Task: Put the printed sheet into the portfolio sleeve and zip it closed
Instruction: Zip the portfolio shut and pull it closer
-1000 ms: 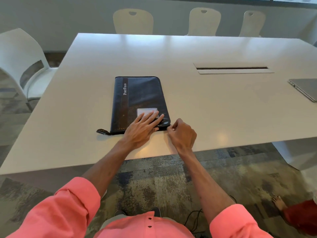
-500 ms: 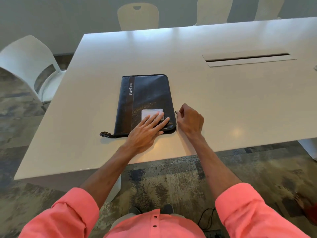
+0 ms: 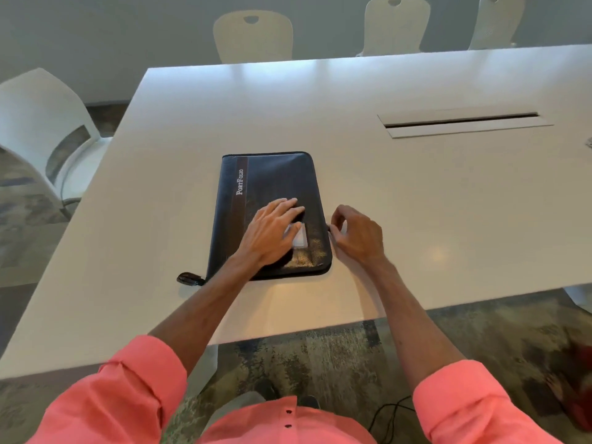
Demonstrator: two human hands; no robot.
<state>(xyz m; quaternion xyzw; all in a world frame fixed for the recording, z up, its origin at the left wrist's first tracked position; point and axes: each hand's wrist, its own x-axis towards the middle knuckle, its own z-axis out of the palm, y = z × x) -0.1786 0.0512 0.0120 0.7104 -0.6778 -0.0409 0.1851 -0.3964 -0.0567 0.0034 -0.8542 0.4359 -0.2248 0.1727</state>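
Note:
A dark blue portfolio sleeve with a brown stripe and the word "PortFolio" lies flat near the front of the white table. My left hand rests flat on the sleeve's lower half, fingers spread, partly over a small white label. My right hand is at the sleeve's right edge, thumb and finger pinched on the zipper pull. A dark strap tab sticks out at the sleeve's near left corner. The printed sheet is not visible.
A cable slot is set into the table at the right. White chairs stand at the left and along the far side. Patterned carpet and a black cable lie below the table's front edge.
My right hand has moved from the sleeve's near right corner up along its right edge, still pinching the zipper pull. My left hand slid further up the sleeve. The camera shifted.

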